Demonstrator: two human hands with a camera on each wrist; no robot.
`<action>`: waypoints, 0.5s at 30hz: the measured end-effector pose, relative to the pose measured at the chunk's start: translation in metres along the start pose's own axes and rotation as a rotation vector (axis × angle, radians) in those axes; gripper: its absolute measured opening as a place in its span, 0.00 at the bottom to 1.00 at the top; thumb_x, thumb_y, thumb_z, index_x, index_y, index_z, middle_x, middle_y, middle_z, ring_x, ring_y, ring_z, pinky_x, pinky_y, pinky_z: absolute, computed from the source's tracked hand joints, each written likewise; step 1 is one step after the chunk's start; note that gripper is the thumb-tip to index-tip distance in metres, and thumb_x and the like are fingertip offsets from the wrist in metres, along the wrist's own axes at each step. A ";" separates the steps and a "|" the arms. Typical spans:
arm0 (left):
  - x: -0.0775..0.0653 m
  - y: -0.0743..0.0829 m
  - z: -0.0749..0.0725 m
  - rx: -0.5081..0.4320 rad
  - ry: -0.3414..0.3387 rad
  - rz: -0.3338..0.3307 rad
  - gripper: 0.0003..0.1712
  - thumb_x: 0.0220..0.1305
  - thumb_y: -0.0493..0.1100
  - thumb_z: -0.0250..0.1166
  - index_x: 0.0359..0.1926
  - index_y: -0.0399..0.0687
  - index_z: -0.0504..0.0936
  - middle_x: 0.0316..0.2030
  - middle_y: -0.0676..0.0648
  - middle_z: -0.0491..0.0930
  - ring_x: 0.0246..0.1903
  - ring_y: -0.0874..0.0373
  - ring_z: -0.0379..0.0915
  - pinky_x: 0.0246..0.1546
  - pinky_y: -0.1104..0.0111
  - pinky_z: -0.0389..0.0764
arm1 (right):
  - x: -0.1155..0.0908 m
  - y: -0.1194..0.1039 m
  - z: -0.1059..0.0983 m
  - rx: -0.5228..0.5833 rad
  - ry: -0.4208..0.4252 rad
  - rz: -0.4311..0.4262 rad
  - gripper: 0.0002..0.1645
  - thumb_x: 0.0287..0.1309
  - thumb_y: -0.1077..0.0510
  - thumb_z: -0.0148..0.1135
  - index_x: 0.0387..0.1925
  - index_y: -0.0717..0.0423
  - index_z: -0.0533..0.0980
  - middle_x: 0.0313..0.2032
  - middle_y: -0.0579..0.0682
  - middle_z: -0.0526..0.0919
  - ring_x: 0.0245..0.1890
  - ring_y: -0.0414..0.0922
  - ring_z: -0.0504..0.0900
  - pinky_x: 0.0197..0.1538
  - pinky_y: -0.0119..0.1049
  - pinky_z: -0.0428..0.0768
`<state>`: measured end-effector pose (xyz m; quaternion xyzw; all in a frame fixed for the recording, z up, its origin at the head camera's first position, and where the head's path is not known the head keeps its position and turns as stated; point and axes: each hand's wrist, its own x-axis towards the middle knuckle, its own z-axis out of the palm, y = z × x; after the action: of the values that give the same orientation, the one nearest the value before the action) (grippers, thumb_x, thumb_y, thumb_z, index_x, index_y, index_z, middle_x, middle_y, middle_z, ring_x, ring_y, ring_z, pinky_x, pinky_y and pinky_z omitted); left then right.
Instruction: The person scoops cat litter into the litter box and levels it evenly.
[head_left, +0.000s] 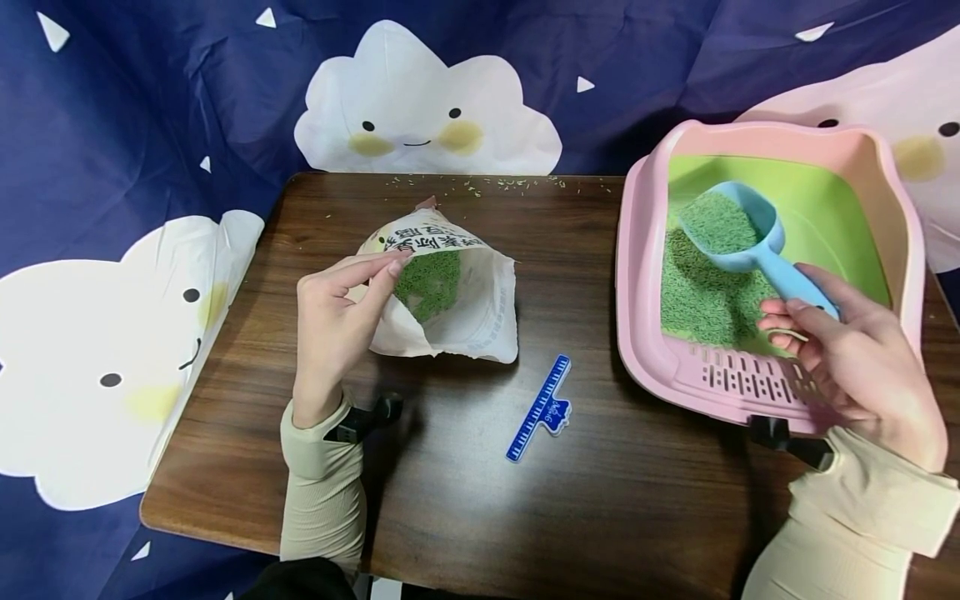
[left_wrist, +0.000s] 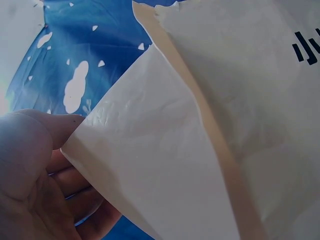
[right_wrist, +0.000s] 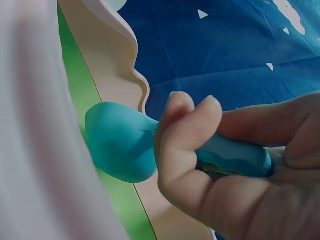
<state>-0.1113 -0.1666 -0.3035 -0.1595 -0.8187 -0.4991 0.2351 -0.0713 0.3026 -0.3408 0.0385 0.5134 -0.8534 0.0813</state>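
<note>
In the head view my right hand (head_left: 870, 358) grips the handle of a light blue scoop (head_left: 772, 242), its bowl loaded with green pellets (head_left: 716, 223). The scoop is held over a pink litter box (head_left: 637, 333) with a lime-green inside, where more green pellets (head_left: 701, 304) are heaped at the left. At the table's middle, my left hand (head_left: 337, 321) pinches the edge of an open white bag (head_left: 491, 308) between thumb and finger. Green pellets (head_left: 435, 283) show within the bag. The left wrist view shows a corner of the bag (left_wrist: 145, 130) in that pinch.
A blue ruler-shaped clip (head_left: 542, 408) lies on the brown table (head_left: 457, 483), between the bag and the litter box. Pale crumbs (head_left: 517, 185) are scattered along the table's back edge. A dark blue cloth (head_left: 187, 108) with cloud faces hangs behind.
</note>
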 end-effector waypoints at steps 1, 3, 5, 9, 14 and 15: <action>0.000 0.000 0.000 0.002 0.001 0.000 0.08 0.61 0.35 0.65 0.40 0.42 0.89 0.39 0.46 0.88 0.43 0.60 0.84 0.50 0.73 0.79 | 0.001 0.001 0.000 0.005 -0.006 -0.005 0.34 0.69 0.71 0.43 0.72 0.61 0.46 0.39 0.60 0.85 0.36 0.46 0.87 0.34 0.28 0.84; 0.000 0.000 0.000 0.006 0.002 0.000 0.08 0.61 0.35 0.65 0.40 0.42 0.89 0.39 0.46 0.88 0.42 0.61 0.84 0.50 0.74 0.79 | 0.001 0.001 0.000 -0.028 -0.008 -0.002 0.36 0.69 0.71 0.44 0.74 0.60 0.45 0.40 0.58 0.85 0.37 0.46 0.86 0.39 0.29 0.84; 0.000 0.000 0.000 0.007 0.002 0.003 0.08 0.61 0.36 0.65 0.40 0.42 0.89 0.39 0.46 0.88 0.42 0.62 0.83 0.49 0.74 0.79 | 0.001 0.000 0.000 -0.075 -0.003 0.004 0.38 0.69 0.69 0.45 0.75 0.59 0.43 0.41 0.56 0.85 0.37 0.44 0.86 0.39 0.28 0.84; 0.000 0.000 -0.001 0.005 0.002 0.010 0.08 0.62 0.35 0.65 0.40 0.42 0.89 0.39 0.46 0.88 0.41 0.64 0.83 0.48 0.75 0.79 | 0.001 0.000 0.001 -0.078 0.012 0.012 0.40 0.69 0.69 0.45 0.75 0.59 0.41 0.40 0.56 0.84 0.37 0.43 0.86 0.38 0.28 0.84; 0.000 0.000 -0.001 -0.002 0.002 0.008 0.08 0.61 0.35 0.65 0.39 0.42 0.89 0.39 0.45 0.88 0.41 0.65 0.83 0.48 0.75 0.79 | -0.002 -0.001 0.000 -0.062 0.023 0.028 0.33 0.70 0.67 0.45 0.72 0.55 0.49 0.38 0.55 0.85 0.29 0.42 0.85 0.09 0.26 0.65; 0.000 0.000 -0.001 -0.004 0.003 0.007 0.08 0.61 0.35 0.65 0.39 0.41 0.89 0.39 0.45 0.88 0.41 0.65 0.83 0.48 0.75 0.79 | -0.002 -0.001 0.000 -0.056 0.024 0.026 0.31 0.70 0.67 0.45 0.70 0.56 0.51 0.37 0.55 0.85 0.28 0.43 0.84 0.07 0.28 0.60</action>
<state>-0.1106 -0.1669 -0.3032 -0.1622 -0.8167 -0.5002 0.2376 -0.0693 0.3034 -0.3393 0.0530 0.5375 -0.8371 0.0875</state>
